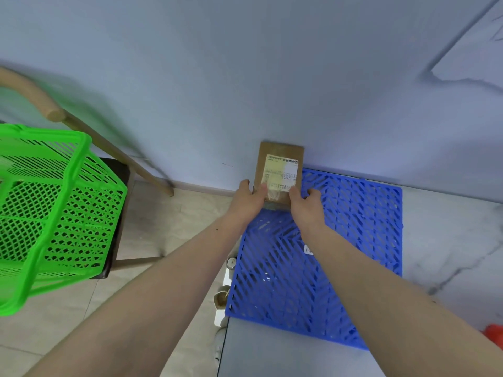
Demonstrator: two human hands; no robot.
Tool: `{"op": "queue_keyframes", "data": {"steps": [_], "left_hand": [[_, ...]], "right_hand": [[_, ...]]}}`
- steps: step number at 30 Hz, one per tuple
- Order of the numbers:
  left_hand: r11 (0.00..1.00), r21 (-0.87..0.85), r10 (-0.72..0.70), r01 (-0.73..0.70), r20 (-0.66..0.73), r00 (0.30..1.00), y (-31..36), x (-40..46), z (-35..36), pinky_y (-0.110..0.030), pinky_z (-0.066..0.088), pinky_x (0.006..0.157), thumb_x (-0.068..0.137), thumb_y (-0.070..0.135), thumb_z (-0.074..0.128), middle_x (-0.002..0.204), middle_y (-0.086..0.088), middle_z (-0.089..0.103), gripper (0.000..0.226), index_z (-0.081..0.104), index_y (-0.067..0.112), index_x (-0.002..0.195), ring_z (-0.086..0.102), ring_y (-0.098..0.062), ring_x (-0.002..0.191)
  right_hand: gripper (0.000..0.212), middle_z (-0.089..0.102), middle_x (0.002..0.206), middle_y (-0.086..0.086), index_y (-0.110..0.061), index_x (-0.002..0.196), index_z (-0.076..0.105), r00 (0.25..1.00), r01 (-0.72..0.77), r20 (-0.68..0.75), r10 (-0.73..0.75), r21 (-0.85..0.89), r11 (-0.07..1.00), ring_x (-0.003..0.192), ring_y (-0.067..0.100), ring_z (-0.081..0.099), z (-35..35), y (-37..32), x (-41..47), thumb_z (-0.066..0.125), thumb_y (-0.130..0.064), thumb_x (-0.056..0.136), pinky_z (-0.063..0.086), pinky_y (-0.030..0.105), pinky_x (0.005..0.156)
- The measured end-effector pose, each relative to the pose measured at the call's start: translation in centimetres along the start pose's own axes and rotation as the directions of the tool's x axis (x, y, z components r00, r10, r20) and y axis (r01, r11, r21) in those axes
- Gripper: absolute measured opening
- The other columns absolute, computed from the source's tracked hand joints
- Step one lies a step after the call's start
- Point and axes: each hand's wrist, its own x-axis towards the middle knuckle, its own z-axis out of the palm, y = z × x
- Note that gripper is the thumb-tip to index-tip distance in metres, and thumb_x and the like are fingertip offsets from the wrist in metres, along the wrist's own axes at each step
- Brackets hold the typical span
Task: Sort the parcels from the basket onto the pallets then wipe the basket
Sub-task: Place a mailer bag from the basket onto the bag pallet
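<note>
A brown cardboard parcel [280, 170] with a pale shipping label stands at the far left corner of the blue lattice pallet [353, 229], close to the wall. My left hand [249, 198] grips its lower left edge, thumb on the front. My right hand [306, 204] grips its lower right edge the same way. The green plastic basket [54, 208] sits at the left on a dark chair seat; its inside is mostly out of sight.
The pallet lies on a grey marble-patterned table [449, 254] against a pale blue wall. A wooden chair [81, 126] holds the basket. A small cup [221, 297] and white items sit by the table's left edge. Something red [494, 336] shows at the right edge.
</note>
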Motion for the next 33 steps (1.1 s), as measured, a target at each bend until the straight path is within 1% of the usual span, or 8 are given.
{"op": "queue_keyframes", "data": {"steps": [3,7,11,14,18,22,24,33], "left_hand": [[1.000,0.014,-0.022,0.022,-0.034,0.999,0.6,-2.1,-0.1,-0.036,0.035,0.110,0.100,0.048,0.044,0.153,-0.009,0.037,0.072,0.017,0.010,0.155,0.040,-0.026,0.137],[0.998,0.047,-0.032,0.037,-0.095,0.995,1.5,-6.1,0.1,-0.030,0.041,0.087,0.101,0.044,0.044,0.121,-0.004,0.051,0.058,0.037,0.003,0.141,0.053,-0.023,0.111],[0.998,0.028,-0.046,0.050,-0.116,0.992,2.2,-11.0,0.8,-0.040,0.048,0.096,0.098,0.040,0.051,0.131,-0.007,0.053,0.051,0.042,0.009,0.137,0.056,-0.029,0.117],[0.999,-0.010,-0.045,0.045,-0.110,0.993,2.7,-15.1,1.4,-0.038,0.049,0.095,0.096,0.036,0.055,0.129,-0.009,0.057,0.040,0.046,0.013,0.128,0.060,-0.028,0.109],[0.999,0.004,-0.035,0.035,-0.102,0.994,3.0,-20.4,2.4,-0.039,0.041,0.107,0.096,0.036,0.056,0.141,-0.009,0.049,0.055,0.040,0.009,0.142,0.051,-0.026,0.126],[0.999,-0.018,-0.029,0.027,-0.107,0.994,2.9,-25.1,3.8,-0.033,0.043,0.094,0.097,0.038,0.055,0.133,-0.008,0.054,0.050,0.044,0.011,0.137,0.055,-0.026,0.118],[1.000,-0.013,-0.003,0.002,-0.106,0.994,2.7,-27.1,4.7,-0.031,0.042,0.087,0.097,0.037,0.056,0.126,-0.007,0.057,0.046,0.047,0.010,0.133,0.057,-0.026,0.113],[0.992,0.066,0.113,-0.112,-0.003,0.994,1.0,-35.5,9.0,-0.033,0.044,0.077,0.095,0.032,0.057,0.106,-0.015,0.067,0.021,0.058,0.012,0.101,0.057,-0.025,0.086]], "right_hand": [[0.066,0.045,0.147,0.007,-0.010,0.152,0.024,1.000,-0.012,0.012,0.013,-0.045,0.999,0.128,0.025,0.049,-1.2,0.4,-2.0,0.046,-0.045,0.101,0.041,0.032,0.091],[0.059,0.046,0.145,0.010,-0.008,0.150,0.028,0.999,-0.032,0.039,0.034,-0.050,0.998,0.121,0.024,0.050,-3.2,0.2,-5.6,0.046,-0.039,0.103,0.038,0.030,0.087],[0.058,0.041,0.152,0.008,-0.008,0.151,0.030,0.998,-0.005,0.066,0.009,-0.066,0.998,0.135,0.024,0.043,-5.9,0.0,-9.7,0.045,-0.037,0.104,0.033,0.027,0.094],[0.053,0.047,0.146,0.006,-0.010,0.146,0.039,0.998,0.018,0.067,-0.013,-0.060,0.998,0.128,0.022,0.049,-7.9,0.0,-12.9,0.047,-0.039,0.102,0.041,0.032,0.098],[0.045,0.055,0.134,0.003,-0.013,0.136,0.049,0.998,0.034,0.059,-0.033,-0.025,0.999,0.120,0.024,0.056,-10.9,0.3,-17.2,0.049,-0.041,0.100,0.047,0.046,0.103],[0.020,0.061,0.110,0.001,-0.018,0.107,0.058,0.997,0.070,0.039,-0.071,0.041,0.997,0.095,0.018,0.058,-13.7,1.4,-21.6,0.051,-0.034,0.098,0.051,0.041,0.089],[0.017,0.062,0.100,-0.002,-0.018,0.103,0.060,0.996,0.091,0.021,-0.092,0.067,0.994,0.090,0.016,0.057,-15.0,2.1,-23.6,0.053,-0.032,0.096,0.053,0.041,0.087],[0.014,0.063,0.091,-0.003,-0.026,0.083,0.058,0.992,0.115,-0.079,-0.103,0.164,0.980,0.096,0.022,0.064,-20.6,6.6,-31.2,0.055,-0.030,0.096,0.054,0.049,0.090]]}}
